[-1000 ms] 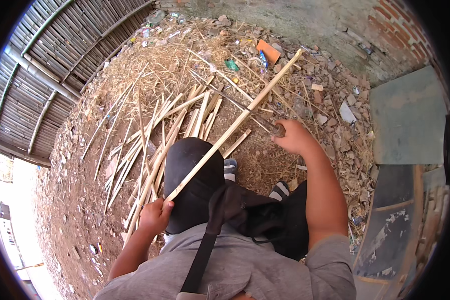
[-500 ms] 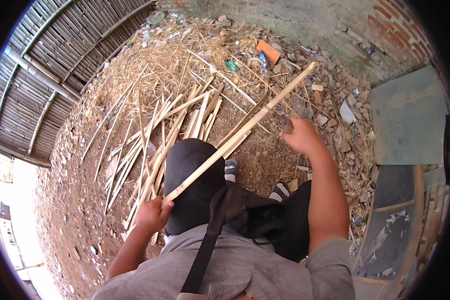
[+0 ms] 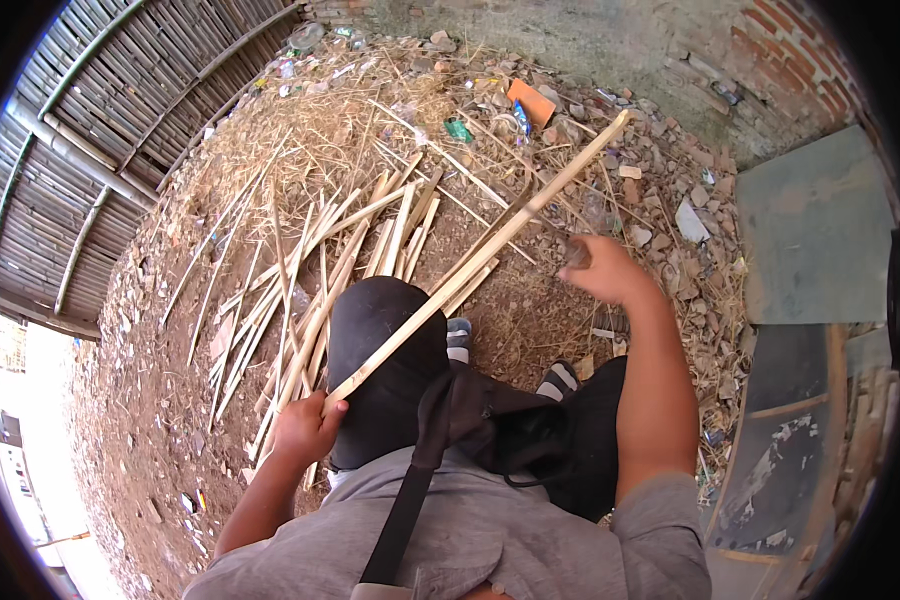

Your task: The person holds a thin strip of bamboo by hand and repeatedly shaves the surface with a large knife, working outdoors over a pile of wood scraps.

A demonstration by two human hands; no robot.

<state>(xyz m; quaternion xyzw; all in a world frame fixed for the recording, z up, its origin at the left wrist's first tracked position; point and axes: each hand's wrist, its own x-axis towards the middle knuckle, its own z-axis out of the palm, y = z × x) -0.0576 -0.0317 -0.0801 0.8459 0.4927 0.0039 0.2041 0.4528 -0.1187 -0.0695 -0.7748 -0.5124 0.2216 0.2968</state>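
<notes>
Pale stick (image 3: 475, 268) slants up and to the right from the left fingers, crossing over the black-clad knee (image 3: 378, 300), its far end ahead of the right fingers and slightly to their right. The left hand (image 3: 308, 430) grasps the near end, thumb uppermost. The right hand (image 3: 610, 270) is wrapped round the handle of a knife (image 3: 577, 252), whose blade is blurred and partly lost about the stick, ahead and left of those fingers. A darker strip (image 3: 490, 238) lies close along the stick's left edge, between the two hands; I cannot tell whether it is joined to the stick.

The step looks like trimming or splitting the stick with the blade. To do it well, I would set the edge at a shallow angle, press lightly and evenly, and pin the near end so the stick cannot roll. The left fingers are sensibly placed, well apart from the blade; the knee, lying between the hands, deserves equal care.

More sticks (image 3: 400, 235) lie heaped ahead of the left fingers. As for containers, a green wrapper (image 3: 458, 130) and a blue wrapper (image 3: 522, 117) lie ahead of the right fingers and to their left; their contents, if any, cannot be made out.
</notes>
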